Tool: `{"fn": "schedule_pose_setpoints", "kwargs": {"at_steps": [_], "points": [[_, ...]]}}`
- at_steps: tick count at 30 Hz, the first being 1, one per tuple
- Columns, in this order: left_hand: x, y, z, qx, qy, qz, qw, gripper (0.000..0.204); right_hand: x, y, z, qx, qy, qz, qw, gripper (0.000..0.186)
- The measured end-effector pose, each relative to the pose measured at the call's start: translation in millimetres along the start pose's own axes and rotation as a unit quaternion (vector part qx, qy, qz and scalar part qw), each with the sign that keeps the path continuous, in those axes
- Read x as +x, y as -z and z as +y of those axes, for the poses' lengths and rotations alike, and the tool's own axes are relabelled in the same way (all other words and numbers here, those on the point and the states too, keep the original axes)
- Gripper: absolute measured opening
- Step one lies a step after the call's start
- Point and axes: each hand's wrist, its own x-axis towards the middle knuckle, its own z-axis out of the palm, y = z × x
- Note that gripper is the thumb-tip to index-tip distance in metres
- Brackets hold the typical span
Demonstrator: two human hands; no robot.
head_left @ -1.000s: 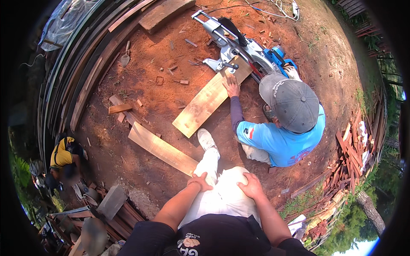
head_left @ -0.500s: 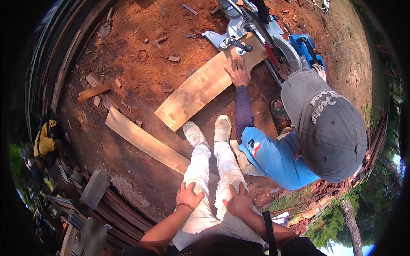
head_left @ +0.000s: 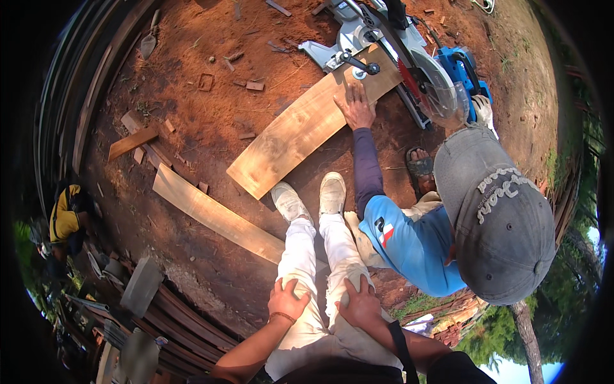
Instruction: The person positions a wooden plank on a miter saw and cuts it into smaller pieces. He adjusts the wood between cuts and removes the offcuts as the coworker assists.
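My left hand rests on my left thigh, its fingers spread over the white trousers. On the other thigh lies my right hand, likewise spread and holding nothing. Ahead of my shoes, a wide wooden board lies at a slant, its far end on a miter saw beneath a clamp. A co-worker's bare hand presses flat on that board. The co-worker's gloved hand is at the saw's blue body. The red blade stands beside the board.
A narrower plank lies on the ground left of my legs. The co-worker in a grey cap crouches close on my right. Offcuts and sawdust cover the ground. Stacked timber and another person in yellow are at left.
The co-worker's capped head has moved right and nearer to me, and the gloved hand now shows more at the saw. My hands stay on my thighs. The view has shifted slightly.
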Motion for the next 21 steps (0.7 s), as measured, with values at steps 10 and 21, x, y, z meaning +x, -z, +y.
{"fn": "schedule_pose_setpoints", "kwargs": {"at_steps": [10,21], "points": [[2.0,8.6,-2.1,-0.007,0.004,-0.010,1.000,0.071,1.7,3.3,-8.8,-0.009,-0.022,-0.006,1.000,0.086],[3.4,8.8,-5.4,-0.019,0.002,-0.003,1.000,0.068,4.5,20.0,-20.0,-0.023,-0.038,-0.043,0.998,0.088]]}}
